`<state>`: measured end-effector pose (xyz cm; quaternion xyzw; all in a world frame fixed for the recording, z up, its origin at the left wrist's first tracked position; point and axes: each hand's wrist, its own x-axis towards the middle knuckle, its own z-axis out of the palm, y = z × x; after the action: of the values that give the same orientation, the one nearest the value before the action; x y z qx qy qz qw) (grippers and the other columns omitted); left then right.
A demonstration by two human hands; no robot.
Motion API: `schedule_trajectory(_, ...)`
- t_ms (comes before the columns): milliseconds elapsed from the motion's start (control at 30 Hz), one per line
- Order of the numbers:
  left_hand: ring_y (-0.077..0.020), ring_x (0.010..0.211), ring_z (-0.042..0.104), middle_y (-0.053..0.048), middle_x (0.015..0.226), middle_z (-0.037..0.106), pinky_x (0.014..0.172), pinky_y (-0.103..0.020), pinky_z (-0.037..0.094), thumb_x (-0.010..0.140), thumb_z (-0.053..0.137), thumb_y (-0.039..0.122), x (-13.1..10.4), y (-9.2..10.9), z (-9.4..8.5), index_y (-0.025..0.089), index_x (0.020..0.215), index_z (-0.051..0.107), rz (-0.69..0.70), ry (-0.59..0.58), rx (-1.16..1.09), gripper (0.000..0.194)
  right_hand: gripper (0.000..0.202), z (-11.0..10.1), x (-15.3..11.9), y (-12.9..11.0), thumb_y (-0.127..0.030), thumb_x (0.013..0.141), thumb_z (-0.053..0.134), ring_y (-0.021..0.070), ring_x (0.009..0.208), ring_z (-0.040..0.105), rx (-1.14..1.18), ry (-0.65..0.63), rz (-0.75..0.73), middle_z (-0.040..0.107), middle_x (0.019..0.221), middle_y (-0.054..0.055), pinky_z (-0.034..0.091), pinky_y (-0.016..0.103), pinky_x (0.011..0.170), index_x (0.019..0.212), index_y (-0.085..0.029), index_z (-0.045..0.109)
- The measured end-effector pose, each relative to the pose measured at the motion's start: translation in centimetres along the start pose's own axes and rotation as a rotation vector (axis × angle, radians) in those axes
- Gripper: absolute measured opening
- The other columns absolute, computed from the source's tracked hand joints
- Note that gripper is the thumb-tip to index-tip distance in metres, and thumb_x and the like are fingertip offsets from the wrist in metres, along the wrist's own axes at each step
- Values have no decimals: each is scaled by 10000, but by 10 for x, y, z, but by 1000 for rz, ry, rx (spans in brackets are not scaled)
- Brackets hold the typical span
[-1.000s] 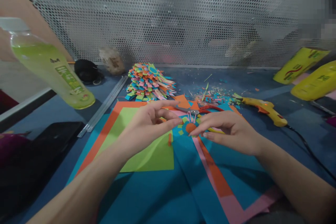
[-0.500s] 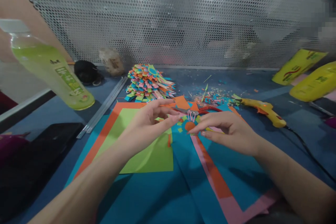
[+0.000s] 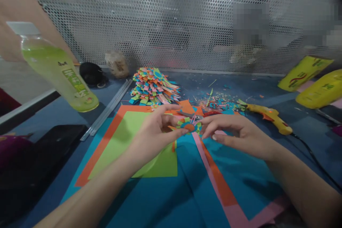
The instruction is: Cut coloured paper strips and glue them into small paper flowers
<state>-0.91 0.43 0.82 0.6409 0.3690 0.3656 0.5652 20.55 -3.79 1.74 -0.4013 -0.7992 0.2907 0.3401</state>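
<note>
A small paper flower (image 3: 189, 127) with an orange centre, a blue ring and green tips is between my hands, above the blue sheets (image 3: 160, 199). My left hand (image 3: 157, 128) pinches its left side between thumb and fingers. The curled fingers of my right hand (image 3: 232, 131) touch its right edge. Scissors (image 3: 197, 115) with red handles lie just behind the flower, partly hidden. A green sheet (image 3: 157, 160) on an orange one lies under my left forearm, and pink and orange strips (image 3: 216, 174) run toward me.
A pile of fringed paper pieces (image 3: 155, 85) stands behind my left hand, with paper scraps (image 3: 219, 101) to its right. A yellow glue gun (image 3: 269, 114) with a cord lies at right. Green drink bottle (image 3: 61, 74), clear sticks (image 3: 107, 110) and black tray (image 3: 42, 164) are at left.
The flower has tilted flatter to my view and its left side is now held by my left hand. My right fingers have shifted right, to its right edge. The view has moved slightly.
</note>
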Motion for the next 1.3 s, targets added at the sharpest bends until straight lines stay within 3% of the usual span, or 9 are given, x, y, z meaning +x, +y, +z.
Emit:
schedule_trajectory(100, -119, 642, 605, 48, 668, 568, 569, -234, 438, 676, 705, 222, -1, 0, 2, 209, 1148, 438, -46, -85, -42, 543, 95, 2, 2, 4, -207, 833, 540, 159, 908, 612, 54, 158, 61, 645, 970, 54, 496, 264, 714, 913, -190, 589)
schedule_trajectory(200, -133, 649, 618, 50, 668, 589, 561, -236, 427, 645, 716, 180, -4, 2, 6, 219, 1268, 312, -84, -146, -88, 743, 172, 7, 3, 9, -157, 838, 508, 123, 820, 605, 97, 260, 48, 622, 971, 37, 497, 250, 686, 1002, -202, 530)
schedule_trajectory(300, -130, 643, 620, 63, 659, 596, 592, -248, 437, 614, 726, 151, -7, 2, 8, 225, 1354, 179, -113, -154, -127, 923, 311, 11, 3, 11, -108, 837, 490, 96, 826, 584, 53, 165, -31, 602, 1030, 24, 491, 222, 707, 1120, -234, 513)
schedule_trajectory(400, -120, 636, 622, 59, 680, 617, 591, -238, 437, 618, 708, 90, -7, -1, 9, 232, 1384, 119, -123, -203, -164, 976, 353, 13, 3, 11, -108, 827, 516, 94, 798, 577, -89, 59, -133, 624, 1019, 27, 480, 207, 696, 1159, -225, 539)
schedule_trajectory(700, -119, 644, 641, 48, 717, 633, 591, -227, 460, 640, 688, 57, -8, -3, 9, 246, 1389, 94, -138, -250, -183, 974, 178, 16, 3, 11, -108, 822, 549, 114, 834, 625, -251, 151, -342, 695, 889, 39, 493, 202, 736, 956, -173, 646)
schedule_trajectory(867, -167, 737, 660, 28, 755, 639, 658, -282, 487, 656, 679, 68, -7, -8, 9, 266, 1388, 64, -124, -319, -202, 976, 271, 16, 3, 10, -116, 821, 561, 110, 883, 622, -273, 157, -335, 678, 983, 54, 505, 199, 760, 1084, -170, 600)
schedule_trajectory(1033, -156, 716, 648, 40, 725, 628, 636, -270, 473, 657, 685, 82, -6, -12, 8, 267, 1392, 72, -141, -316, -167, 975, 190, 14, 3, 11, -144, 863, 504, 122, 886, 629, -289, 105, -433, 681, 975, 79, 507, 212, 755, 965, -161, 663)
schedule_trajectory(1167, -122, 661, 620, 44, 732, 626, 608, -249, 458, 649, 700, 99, -5, -12, 8, 276, 1394, 85, -149, -303, -142, 982, 191, 14, 2, 13, -160, 864, 509, 126, 884, 625, -298, 111, -426, 688, 958, 77, 503, 226, 771, 968, -161, 669)
schedule_trajectory(1300, -160, 709, 638, 33, 749, 625, 649, -295, 464, 650, 709, 140, -5, -11, 8, 292, 1396, 75, -161, -309, -131, 990, 183, 13, 1, 12, -127, 841, 530, 122, 851, 625, -302, 110, -407, 683, 912, 73, 502, 225, 755, 945, -153, 678)
